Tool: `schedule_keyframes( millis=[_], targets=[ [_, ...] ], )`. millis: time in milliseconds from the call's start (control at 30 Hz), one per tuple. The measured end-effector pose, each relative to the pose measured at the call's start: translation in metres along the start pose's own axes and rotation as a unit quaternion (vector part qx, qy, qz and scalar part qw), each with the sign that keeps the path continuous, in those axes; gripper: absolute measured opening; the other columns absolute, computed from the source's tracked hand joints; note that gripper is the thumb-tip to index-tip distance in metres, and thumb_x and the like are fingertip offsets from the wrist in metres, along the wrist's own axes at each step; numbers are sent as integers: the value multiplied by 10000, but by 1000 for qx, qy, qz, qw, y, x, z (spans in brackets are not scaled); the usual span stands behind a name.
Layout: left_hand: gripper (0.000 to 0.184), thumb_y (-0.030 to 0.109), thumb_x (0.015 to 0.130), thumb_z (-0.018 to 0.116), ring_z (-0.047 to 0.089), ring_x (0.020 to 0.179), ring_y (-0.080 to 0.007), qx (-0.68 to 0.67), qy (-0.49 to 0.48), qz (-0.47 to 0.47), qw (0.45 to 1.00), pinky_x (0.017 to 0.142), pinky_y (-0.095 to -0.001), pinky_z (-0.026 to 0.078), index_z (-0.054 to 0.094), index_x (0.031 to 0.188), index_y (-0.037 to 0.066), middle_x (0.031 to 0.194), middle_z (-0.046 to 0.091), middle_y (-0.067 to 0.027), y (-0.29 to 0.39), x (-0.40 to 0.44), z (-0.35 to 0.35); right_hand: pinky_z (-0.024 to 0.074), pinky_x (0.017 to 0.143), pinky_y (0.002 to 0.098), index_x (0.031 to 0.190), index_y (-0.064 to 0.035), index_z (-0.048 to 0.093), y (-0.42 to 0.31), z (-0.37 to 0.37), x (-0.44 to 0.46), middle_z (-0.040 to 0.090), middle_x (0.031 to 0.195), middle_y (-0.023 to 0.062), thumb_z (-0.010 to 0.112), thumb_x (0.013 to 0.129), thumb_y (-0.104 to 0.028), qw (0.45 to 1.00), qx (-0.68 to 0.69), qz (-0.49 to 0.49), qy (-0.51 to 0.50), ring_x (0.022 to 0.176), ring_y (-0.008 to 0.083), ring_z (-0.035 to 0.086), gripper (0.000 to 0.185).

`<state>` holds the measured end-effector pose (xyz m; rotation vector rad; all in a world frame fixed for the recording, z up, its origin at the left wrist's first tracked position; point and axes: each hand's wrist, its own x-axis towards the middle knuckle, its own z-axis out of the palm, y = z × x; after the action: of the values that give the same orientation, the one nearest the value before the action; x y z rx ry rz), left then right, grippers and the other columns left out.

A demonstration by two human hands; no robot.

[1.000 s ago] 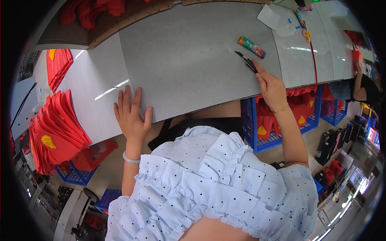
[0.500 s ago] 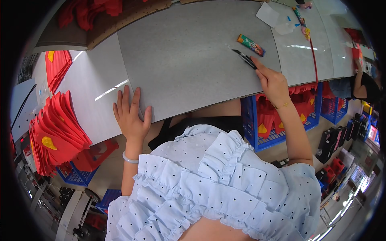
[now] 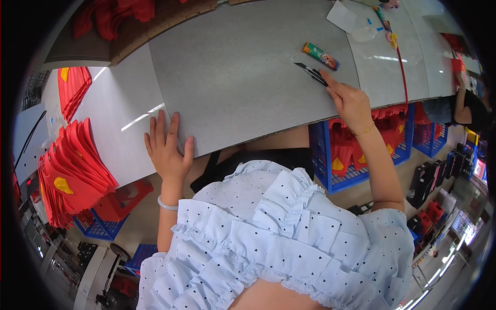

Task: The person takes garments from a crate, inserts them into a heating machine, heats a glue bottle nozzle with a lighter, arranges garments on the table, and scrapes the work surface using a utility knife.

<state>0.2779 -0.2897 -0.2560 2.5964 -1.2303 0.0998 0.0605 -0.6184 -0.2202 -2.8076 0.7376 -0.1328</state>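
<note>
My right hand [image 3: 352, 106] is closed around the rear end of a black and silver utility knife [image 3: 312, 73], index finger stretched along its handle. The knife's dark tip points to the upper left, low over or against the grey tabletop [image 3: 248, 77]; I cannot tell which. Just beyond it lies a small green and orange printed tube [image 3: 320, 56]. My left hand [image 3: 169, 145] rests flat with fingers spread at the near edge, across the seam between the grey board and the paler surface. Nothing is in that hand.
Stacks of red pieces with yellow patches [image 3: 72, 170] lie at the left. A blue crate [image 3: 323, 155] of similar red pieces stands under the table's right side. White paper [image 3: 341, 16] and a red cord [image 3: 402, 77] lie at the upper right. Another person [image 3: 467, 106] sits far right.
Almost nothing differs. The right hand with the utility knife appears shifted very slightly left and up, and the view has tilted a little. The left hand stays in place.
</note>
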Motion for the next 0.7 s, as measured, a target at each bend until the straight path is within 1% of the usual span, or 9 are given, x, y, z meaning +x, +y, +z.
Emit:
schedule_keyframes(
  millis=[100, 233, 333, 367, 467, 500, 600, 633, 700],
  targets=[
    [533, 334, 771, 579, 306, 1317, -285, 2, -7, -5, 1000, 1068, -481, 174, 496, 1284, 218, 1407, 373, -66, 1, 0, -1, 469, 567, 371, 1237, -260, 533, 0, -2, 1, 618, 737, 107, 547, 858, -175, 1000, -15, -6, -25, 634, 289, 587, 388],
    [529, 329, 771, 579, 303, 1319, -284, 5, -4, -2, 1000, 1070, -482, 173, 497, 1283, 219, 1407, 373, -63, 1, 0, 0, 472, 568, 368, 1249, -263, 522, 5, 3, 2, 616, 721, 92, 542, 860, -170, 1000, -16, -6, 11, 625, 280, 587, 400],
    [529, 328, 772, 580, 304, 1318, -286, 7, -6, -4, 1000, 1070, -482, 174, 497, 1283, 219, 1407, 372, -63, 1, 0, -1, 478, 600, 342, 1248, -212, 525, 1, -3, -2, 615, 757, 119, 535, 868, -162, 999, 0, -26, -41, 671, 275, 593, 383],
    [530, 328, 772, 580, 305, 1318, -287, 5, -6, -4, 1000, 1070, -481, 174, 497, 1283, 219, 1407, 372, -63, 1, 1, -1, 478, 600, 342, 1248, -212, 525, 1, -3, -3, 615, 757, 119, 535, 868, -162, 999, -1, -24, -41, 671, 275, 593, 383],
    [529, 329, 771, 580, 303, 1318, -288, 3, -2, 1, 1000, 1070, -481, 174, 499, 1281, 217, 1408, 372, -62, 0, 0, 1, 479, 654, 323, 1223, -136, 531, 4, 2, -8, 620, 835, 155, 545, 868, -147, 990, 133, -41, 30, 738, 286, 597, 356],
    [528, 330, 771, 580, 303, 1319, -288, 4, -1, 1, 1000, 1070, -480, 174, 500, 1281, 216, 1408, 371, -62, 0, 0, 1, 479, 654, 323, 1223, -136, 531, 4, 0, -8, 620, 835, 155, 545, 868, -147, 990, 134, -42, 29, 738, 286, 597, 356],
    [532, 329, 769, 582, 301, 1320, -289, 5, -7, -3, 1000, 1069, -481, 174, 499, 1281, 215, 1409, 370, -62, 0, 0, -1, 471, 695, 308, 1172, -69, 544, 3, -8, -16, 618, 899, 174, 552, 865, -122, 956, 286, 55, -24, 761, 305, 584, 312],
    [533, 329, 768, 583, 300, 1320, -290, 3, -9, -3, 1000, 1069, -481, 173, 499, 1282, 215, 1409, 370, -63, 1, 1, -1, 471, 695, 308, 1172, -69, 544, 5, -9, -18, 618, 899, 174, 552, 865, -122, 956, 285, 56, -24, 761, 305, 584, 312],
    [534, 328, 767, 583, 300, 1320, -289, 2, -7, -1, 1000, 1069, -481, 174, 499, 1282, 215, 1409, 370, -63, 1, 1, 0, 467, 689, 305, 1140, -58, 558, 8, -10, -22, 610, 918, 153, 539, 870, -99, 975, 218, 45, -21, 746, 301, 573, 274]
  ],
)
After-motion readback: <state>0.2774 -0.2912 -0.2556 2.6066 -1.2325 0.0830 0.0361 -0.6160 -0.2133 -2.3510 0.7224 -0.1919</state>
